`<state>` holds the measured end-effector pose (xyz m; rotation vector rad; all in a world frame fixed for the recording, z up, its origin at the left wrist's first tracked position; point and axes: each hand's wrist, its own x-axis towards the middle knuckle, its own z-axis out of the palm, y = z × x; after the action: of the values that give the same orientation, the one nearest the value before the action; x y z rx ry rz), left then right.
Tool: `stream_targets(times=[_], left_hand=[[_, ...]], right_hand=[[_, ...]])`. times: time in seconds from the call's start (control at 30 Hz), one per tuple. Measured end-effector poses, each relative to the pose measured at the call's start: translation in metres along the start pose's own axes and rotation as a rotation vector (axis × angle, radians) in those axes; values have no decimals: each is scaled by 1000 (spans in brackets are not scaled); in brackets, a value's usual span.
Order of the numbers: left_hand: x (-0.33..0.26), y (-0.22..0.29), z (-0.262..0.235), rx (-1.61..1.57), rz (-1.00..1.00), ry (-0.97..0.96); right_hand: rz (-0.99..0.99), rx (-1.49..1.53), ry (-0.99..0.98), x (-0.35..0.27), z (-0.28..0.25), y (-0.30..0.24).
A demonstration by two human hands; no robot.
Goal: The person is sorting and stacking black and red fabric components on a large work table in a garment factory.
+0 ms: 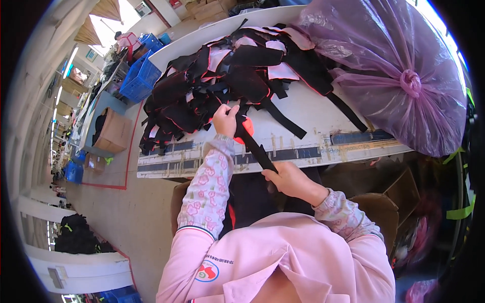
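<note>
My left hand (225,121) is closed on one end of a black fabric strap (257,151), close to the front of the worktable. A bright orange-red patch (246,129) shows beside the strap just below those fingers. Lower and to the right, my right hand (289,180) pinches the strap's other end, which runs slanting and taut between both hands. Beyond them lies a heap of black padded fabric pieces (245,83) with red edging, pale linings and loose black straps. Some of the held piece is hidden behind my left fingers.
The white worktable (313,118) has a worn, taped front edge. A large knotted purple plastic bag (389,60) fills its right side. Cardboard boxes (376,209) stand below right. Across the aisle are a blue crate (140,76), a carton (112,132) and a person (129,41).
</note>
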<state>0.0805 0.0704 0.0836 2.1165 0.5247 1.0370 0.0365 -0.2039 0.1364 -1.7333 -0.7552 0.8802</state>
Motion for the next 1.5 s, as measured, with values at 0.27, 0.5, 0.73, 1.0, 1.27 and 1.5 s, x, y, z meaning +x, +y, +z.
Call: stream_targets(times=[0.27,0.5,0.73,1.0,1.27,1.5], left_hand=[[26,-60,-22,140,92,234],[-39,52,12,-541,-171,-290],[-90,138,64,-756,129,-1286],[41,-56,131,-661,-1145,-145],[-22,-44,104,-522,-774,-283],[-31,4,-29,-392,-324,-1238]], right_hand=[[-233,-7,-121,-76,-19,-3],[453,10,-247,-166,-125,48],[1400,-306,-1282,-427,-70,351],[598,-668,-297,-256,-80,285],[-42,-375,264,-3,-142,122],[-522,-989,342,118,-115,38]])
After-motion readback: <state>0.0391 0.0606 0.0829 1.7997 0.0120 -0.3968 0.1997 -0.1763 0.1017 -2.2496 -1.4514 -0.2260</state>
